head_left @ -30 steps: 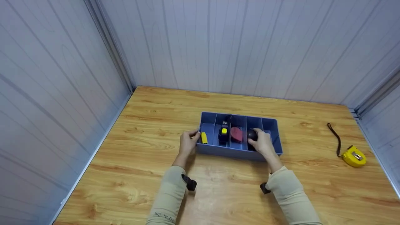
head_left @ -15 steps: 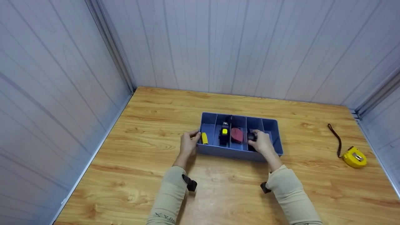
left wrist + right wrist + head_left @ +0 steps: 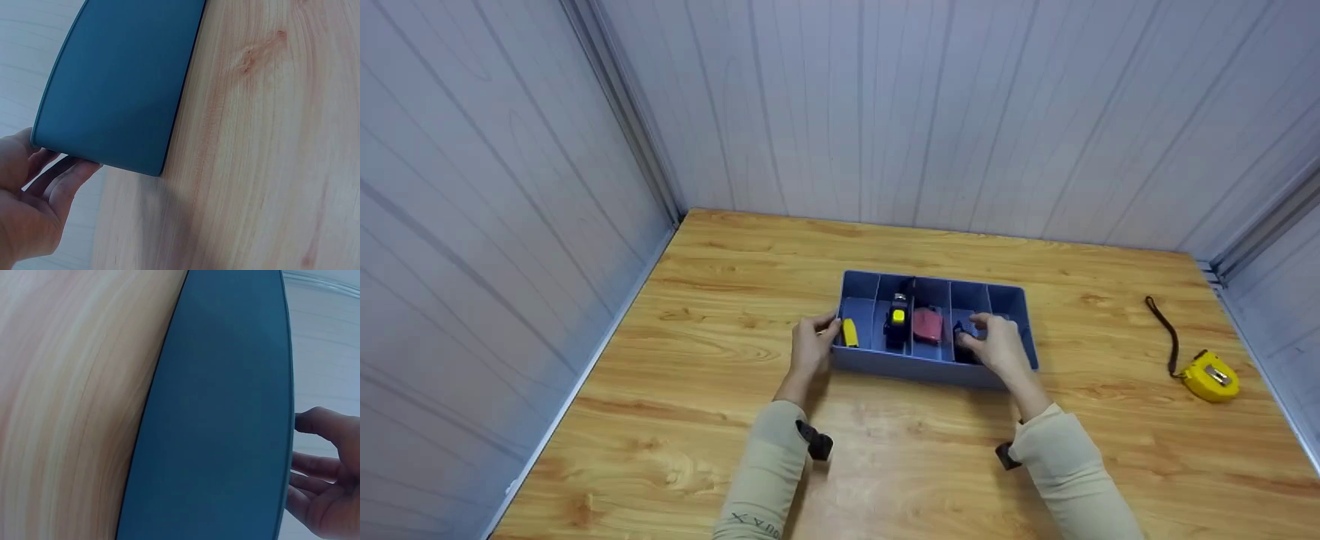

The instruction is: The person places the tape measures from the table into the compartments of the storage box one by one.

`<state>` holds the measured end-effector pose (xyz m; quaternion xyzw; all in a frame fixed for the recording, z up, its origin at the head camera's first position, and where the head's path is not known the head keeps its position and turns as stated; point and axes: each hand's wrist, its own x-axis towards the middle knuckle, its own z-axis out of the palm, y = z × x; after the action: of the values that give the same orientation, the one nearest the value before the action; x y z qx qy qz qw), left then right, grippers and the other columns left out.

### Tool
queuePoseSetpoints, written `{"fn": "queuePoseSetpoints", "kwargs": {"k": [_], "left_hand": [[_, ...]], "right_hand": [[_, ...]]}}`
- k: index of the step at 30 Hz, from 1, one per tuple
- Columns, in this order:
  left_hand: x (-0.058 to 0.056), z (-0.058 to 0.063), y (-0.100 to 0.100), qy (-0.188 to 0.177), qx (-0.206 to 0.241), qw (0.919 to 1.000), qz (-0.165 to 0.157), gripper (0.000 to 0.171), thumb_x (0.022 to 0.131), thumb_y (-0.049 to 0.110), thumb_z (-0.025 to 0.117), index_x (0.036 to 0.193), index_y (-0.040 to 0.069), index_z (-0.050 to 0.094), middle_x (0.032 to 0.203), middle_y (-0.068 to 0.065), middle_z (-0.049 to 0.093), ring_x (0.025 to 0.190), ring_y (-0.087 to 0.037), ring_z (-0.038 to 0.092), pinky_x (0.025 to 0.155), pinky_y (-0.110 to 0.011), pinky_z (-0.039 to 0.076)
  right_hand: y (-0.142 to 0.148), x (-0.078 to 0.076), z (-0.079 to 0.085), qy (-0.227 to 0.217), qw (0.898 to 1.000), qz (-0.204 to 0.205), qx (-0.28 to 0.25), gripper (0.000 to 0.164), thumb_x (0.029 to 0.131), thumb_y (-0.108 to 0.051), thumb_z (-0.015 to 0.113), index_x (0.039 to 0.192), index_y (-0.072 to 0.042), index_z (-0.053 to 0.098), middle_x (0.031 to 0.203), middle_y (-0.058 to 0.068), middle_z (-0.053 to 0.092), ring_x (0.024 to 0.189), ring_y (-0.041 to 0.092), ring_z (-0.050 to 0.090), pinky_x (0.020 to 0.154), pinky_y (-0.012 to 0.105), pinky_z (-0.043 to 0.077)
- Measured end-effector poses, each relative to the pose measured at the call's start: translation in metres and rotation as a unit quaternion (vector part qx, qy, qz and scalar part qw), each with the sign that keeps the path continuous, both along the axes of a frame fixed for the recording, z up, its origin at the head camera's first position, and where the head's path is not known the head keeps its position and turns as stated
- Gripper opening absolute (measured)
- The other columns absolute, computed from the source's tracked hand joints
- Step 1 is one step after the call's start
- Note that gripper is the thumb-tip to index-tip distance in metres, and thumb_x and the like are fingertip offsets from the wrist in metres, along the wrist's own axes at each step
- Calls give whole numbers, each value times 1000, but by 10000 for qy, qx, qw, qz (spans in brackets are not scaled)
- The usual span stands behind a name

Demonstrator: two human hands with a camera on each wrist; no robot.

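A blue compartment box point(image 3: 915, 369) stands on the table. My left hand point(image 3: 810, 342) grips its left end, fingers against the outside of the end wall in the left wrist view. My right hand point(image 3: 1002, 346) is over the fourth compartment, reaching across the front wall, its thumb and fingers spread apart. Just under the thumb lies a dark object point(image 3: 961, 351), partly hidden, its kind unclear. A black tape measure point(image 3: 897, 327) with a yellow button sits in the second compartment, and a dark red rounded object point(image 3: 928, 325) in the third. A small yellow piece point(image 3: 850, 332) leans in the first.
A yellow tape measure point(image 3: 1210, 376) with a black wrist strap point(image 3: 1171, 334) lies on the wooden table point(image 3: 720, 315) at the right. Pale panel walls point(image 3: 900, 112) enclose the table at the back and both sides.
My right hand has let go of the dark object, which sits lower in the fourth compartment, and has shifted slightly right with its fingers parting. My left hand stays on the box's end.
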<state>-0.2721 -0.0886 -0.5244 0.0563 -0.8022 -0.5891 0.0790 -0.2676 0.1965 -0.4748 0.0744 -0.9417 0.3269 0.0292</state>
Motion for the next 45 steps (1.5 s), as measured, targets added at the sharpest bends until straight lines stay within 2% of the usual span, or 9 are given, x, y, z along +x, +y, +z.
{"fn": "queuePoseSetpoints", "kwargs": {"k": [9, 15, 26, 33, 45], "left_hand": [[1, 1, 1, -34, 235, 9997, -26, 25, 87, 6, 58, 111, -1, 63, 103, -15, 64, 88, -17, 59, 73, -25, 50], [1, 2, 0, -56, 188, 9998, -52, 26, 88, 8, 57, 112, 0, 62, 105, -14, 63, 91, -17, 58, 76, -25, 49], [1, 3, -1, 72, 134, 9998, -125, 26, 88, 6, 57, 112, -3, 61, 108, -15, 62, 97, -20, 58, 82, -28, 47], [1, 3, 0, 32, 85, 10000, -31, 26, 87, 6, 58, 110, -5, 62, 103, -18, 63, 93, -23, 60, 76, -29, 50], [1, 2, 0, 53, 135, 9998, -118, 26, 87, 5, 58, 110, -6, 61, 102, -18, 63, 92, -21, 60, 74, -27, 50]], "right_hand": [[9, 4, 6, 429, 9988, 152, -165, 34, 79, -9, 65, 106, 12, 59, 99, 27, 61, 83, 34, 62, 72, 41, 50], [18, 4, 12, 485, 9980, 151, -376, 33, 80, -4, 63, 107, 14, 57, 98, 30, 60, 83, 37, 60, 70, 41, 51], [43, 3, 16, 600, 9978, -243, -164, 36, 82, -8, 63, 111, 13, 55, 95, 27, 62, 83, 36, 61, 72, 44, 49], [66, 3, 12, 892, 9952, -402, 6, 37, 83, -9, 61, 111, 13, 55, 95, 29, 61, 85, 40, 60, 72, 49, 48], [105, 9, 3, 1010, 9926, -521, 423, 45, 83, -10, 63, 115, 17, 49, 105, 36, 54, 91, 46, 55, 74, 54, 45]]}}
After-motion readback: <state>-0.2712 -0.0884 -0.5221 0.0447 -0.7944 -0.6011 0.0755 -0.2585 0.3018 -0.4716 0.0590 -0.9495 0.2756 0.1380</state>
